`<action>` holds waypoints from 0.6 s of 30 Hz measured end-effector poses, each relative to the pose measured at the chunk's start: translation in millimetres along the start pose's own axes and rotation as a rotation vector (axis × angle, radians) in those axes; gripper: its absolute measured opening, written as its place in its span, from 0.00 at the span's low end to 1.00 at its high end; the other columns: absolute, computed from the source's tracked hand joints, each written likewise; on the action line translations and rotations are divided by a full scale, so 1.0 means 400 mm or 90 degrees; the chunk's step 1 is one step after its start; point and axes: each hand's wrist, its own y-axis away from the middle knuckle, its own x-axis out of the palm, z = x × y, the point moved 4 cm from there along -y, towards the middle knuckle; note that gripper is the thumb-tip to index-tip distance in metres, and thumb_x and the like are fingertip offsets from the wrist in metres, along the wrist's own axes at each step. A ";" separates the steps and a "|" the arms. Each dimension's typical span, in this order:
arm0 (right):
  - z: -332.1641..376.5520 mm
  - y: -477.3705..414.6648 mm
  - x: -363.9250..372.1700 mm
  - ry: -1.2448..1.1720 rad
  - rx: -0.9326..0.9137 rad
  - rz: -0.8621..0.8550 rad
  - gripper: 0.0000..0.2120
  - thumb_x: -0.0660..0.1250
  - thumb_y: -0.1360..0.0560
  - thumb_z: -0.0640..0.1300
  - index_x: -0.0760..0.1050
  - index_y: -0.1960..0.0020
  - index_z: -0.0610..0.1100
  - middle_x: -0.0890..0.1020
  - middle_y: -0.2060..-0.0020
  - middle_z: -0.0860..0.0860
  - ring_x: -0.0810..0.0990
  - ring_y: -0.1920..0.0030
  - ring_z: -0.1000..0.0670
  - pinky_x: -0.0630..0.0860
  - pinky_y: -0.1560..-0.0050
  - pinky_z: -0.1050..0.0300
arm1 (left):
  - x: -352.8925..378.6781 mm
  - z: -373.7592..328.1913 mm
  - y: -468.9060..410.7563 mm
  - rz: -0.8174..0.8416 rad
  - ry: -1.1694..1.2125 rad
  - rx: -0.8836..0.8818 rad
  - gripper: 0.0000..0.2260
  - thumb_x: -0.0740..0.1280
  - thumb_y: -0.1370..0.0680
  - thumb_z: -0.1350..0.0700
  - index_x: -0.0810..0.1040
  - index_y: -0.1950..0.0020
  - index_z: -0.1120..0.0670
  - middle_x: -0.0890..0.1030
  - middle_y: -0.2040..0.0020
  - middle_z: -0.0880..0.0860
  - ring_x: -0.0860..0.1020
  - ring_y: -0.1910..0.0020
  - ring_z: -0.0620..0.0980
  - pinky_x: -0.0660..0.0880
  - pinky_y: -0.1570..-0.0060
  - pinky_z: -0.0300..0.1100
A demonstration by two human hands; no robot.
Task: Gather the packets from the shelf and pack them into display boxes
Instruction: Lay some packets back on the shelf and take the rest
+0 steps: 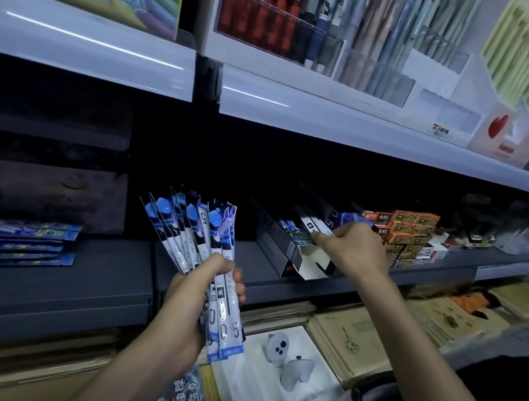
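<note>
Blue and white packets point(195, 234) are being gripped in a fan by the left hand point(195, 300), which is curled tight round them. One more packet point(316, 226) is being pinched by the right hand point(354, 249) at the open display box point(306, 264) on the dark shelf point(264, 280).

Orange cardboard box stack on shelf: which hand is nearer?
Right. Right hand is just left of the orange cardboard box stack; left hand is far lower-left, gripping blue-and-white packets.

left hand point(192, 307) grips fanned packets point(197, 234) | right hand point(349, 248) pinches, apparently, one packet point(316, 226) at display box point(295, 257)
</note>
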 end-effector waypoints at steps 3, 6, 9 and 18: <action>-0.002 -0.013 -0.001 -0.007 0.013 -0.017 0.23 0.77 0.27 0.56 0.78 0.63 0.36 0.74 0.74 0.45 0.71 0.72 0.44 0.66 0.67 0.54 | 0.002 0.001 0.001 0.007 0.002 -0.006 0.08 0.69 0.24 0.55 0.77 0.60 0.57 0.77 0.62 0.56 0.75 0.63 0.52 0.71 0.57 0.48; -0.005 -0.016 -0.011 -0.091 0.036 -0.035 0.16 0.80 0.28 0.50 0.81 0.61 0.37 0.82 0.67 0.40 0.80 0.65 0.40 0.75 0.63 0.50 | 0.003 0.002 0.002 0.005 0.006 -0.009 0.08 0.69 0.24 0.55 0.78 0.60 0.57 0.77 0.62 0.56 0.75 0.64 0.52 0.71 0.58 0.47; -0.014 -0.003 -0.033 -0.202 0.090 -0.061 0.14 0.81 0.29 0.50 0.77 0.62 0.46 0.81 0.67 0.49 0.81 0.61 0.43 0.77 0.58 0.52 | -0.001 0.002 0.000 0.002 0.014 -0.010 0.08 0.73 0.26 0.54 0.79 0.58 0.57 0.78 0.61 0.57 0.77 0.62 0.52 0.72 0.57 0.47; 0.089 0.280 -0.006 -0.621 0.142 0.418 0.21 0.81 0.37 0.49 0.85 0.49 0.38 0.63 0.69 0.52 0.51 0.70 0.53 0.48 0.67 0.57 | -0.003 -0.021 0.013 0.016 0.080 -0.012 0.14 0.81 0.36 0.54 0.85 0.55 0.58 0.81 0.62 0.55 0.81 0.64 0.51 0.79 0.59 0.45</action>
